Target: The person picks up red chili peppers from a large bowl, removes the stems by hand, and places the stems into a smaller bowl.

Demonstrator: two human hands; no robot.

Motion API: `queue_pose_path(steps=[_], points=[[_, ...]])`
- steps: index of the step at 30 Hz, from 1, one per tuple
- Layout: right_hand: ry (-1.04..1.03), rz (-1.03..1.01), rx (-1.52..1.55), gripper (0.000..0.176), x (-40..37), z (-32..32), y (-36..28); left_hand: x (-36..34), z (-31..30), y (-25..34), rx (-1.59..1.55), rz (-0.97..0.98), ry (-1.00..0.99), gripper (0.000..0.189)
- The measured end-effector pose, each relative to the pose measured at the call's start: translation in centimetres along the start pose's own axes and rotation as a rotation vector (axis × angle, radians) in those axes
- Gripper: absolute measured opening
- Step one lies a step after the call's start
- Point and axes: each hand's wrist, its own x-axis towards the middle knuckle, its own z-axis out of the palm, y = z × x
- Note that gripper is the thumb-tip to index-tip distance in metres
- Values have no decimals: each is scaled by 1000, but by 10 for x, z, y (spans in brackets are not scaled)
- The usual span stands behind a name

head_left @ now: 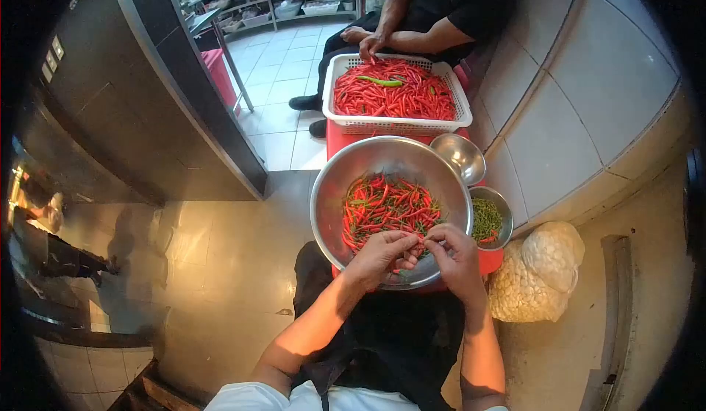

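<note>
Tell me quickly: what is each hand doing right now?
Left hand: closed, pinching a red chilli over the steel bowl.
Right hand: closed, pinching the same chilli.

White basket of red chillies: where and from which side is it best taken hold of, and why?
I'd grip the white basket by its flared rim at the two short ends, reaching in from either side. The steel bowl crowds its near long edge; a co-worker's hand rests at the far one.

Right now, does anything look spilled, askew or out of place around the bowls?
One thing: a single green chili lies on top of the red chilies in the white basket, the only green one there. Nothing looks spilled; the large steel bowl and stem bowl sit level.
</note>
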Motion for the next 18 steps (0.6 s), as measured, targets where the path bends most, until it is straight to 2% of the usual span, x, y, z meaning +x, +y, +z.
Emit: queue_pose_path(steps=[2,5,8,11,12,13,15,18], points=[[25,10,47,7,-1,2,3,1,0,0,-24,-4,-5,21],[65,296,497,6,-2,2,-1,1,2,2,-85,8,-54,22],[150,340,616,7,-3,1,-9,0,-3,3,-116,57,-13,22],[304,372,436,9,2,-26,11,4,-2,1,-79,81,74,22],[407,438,380,10,7,-37,9,6,-2,-1,-64,74,108,23],[471,416,310,17,9,-51,20,8,1,4,-55,84,124,22],[516,235,-302,29,16,-70,36,2,6,5,-45,78,169,21],[462,157,-476,41,15,-65,23,10,0,-2,-75,91,150,20]])
